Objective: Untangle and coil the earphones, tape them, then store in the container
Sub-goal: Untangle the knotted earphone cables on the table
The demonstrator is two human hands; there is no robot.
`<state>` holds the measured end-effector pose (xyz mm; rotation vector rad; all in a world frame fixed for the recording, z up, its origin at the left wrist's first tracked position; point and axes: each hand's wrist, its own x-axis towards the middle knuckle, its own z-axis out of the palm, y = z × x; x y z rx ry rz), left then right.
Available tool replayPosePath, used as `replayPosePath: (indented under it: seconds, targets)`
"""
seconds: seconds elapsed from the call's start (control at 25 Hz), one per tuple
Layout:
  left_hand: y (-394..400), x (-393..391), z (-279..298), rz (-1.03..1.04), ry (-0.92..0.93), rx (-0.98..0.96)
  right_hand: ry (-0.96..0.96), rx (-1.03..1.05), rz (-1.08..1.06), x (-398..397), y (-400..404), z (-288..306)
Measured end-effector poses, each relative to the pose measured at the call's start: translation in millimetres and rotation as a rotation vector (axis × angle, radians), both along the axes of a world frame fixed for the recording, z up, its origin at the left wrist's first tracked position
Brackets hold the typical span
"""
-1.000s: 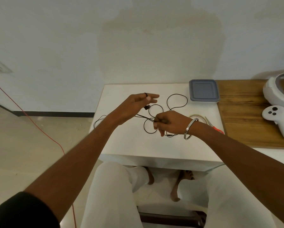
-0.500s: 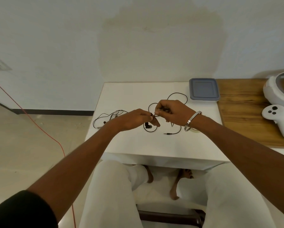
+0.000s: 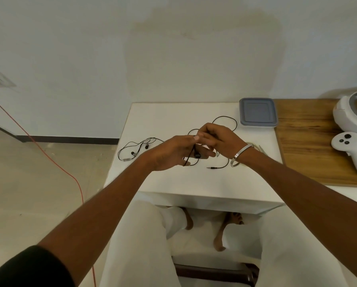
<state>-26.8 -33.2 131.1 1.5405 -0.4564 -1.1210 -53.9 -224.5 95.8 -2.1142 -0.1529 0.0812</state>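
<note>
Against a pale wall stands a small white table. Above it, the left hand and right hand meet, both pinching the thin black earphone cable, still looped and tangled, one bud dangling. A second, silver-budded earphone set lies untouched at the left. One grey lidded container waits closed. Coiling, taping and storing all seem to remain.

white table | on it: black earphones, second earphones, grey lidded container
</note>
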Motion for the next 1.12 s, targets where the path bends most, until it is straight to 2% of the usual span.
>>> replayPosePath:
  seconds: [0.16, 0.28, 0.48, 0.6, 0.8, 0.92, 1.0, 1.12]
  targets:
    - [1, 2, 5, 0.087, 0.087, -0.137, -0.015, 0.009, -0.019, -1, 0, -4]
    - [0, 4, 9, 0.161, 0.134, -0.207, 0.062, -0.004, -0.01, -4, 0, -7]
    - [0, 6, 7, 0.199, 0.156, -0.274, 0.115, 0.064, -0.023, -8, 0, -12]
    - [-2, 6, 10, 0.249, 0.187, -0.332, 0.118, -0.006, -0.019, -12, 4, -19]
    - [-7, 9, 13, 0.328, 0.144, -0.374, 0.154, 0.021, -0.003, -12, 12, -19]
    - [-6, 13, 17, 0.416, 0.178, -0.462, 0.191, 0.002, 0.05, -14, 11, -21]
    - [-7, 14, 17, 0.435, 0.127, -0.45, 0.206, -0.026, 0.094, -16, 15, -22]
    - [-8, 16, 8, 0.378, -0.118, -0.253, 0.191, -0.087, 0.185, -17, 24, -19]
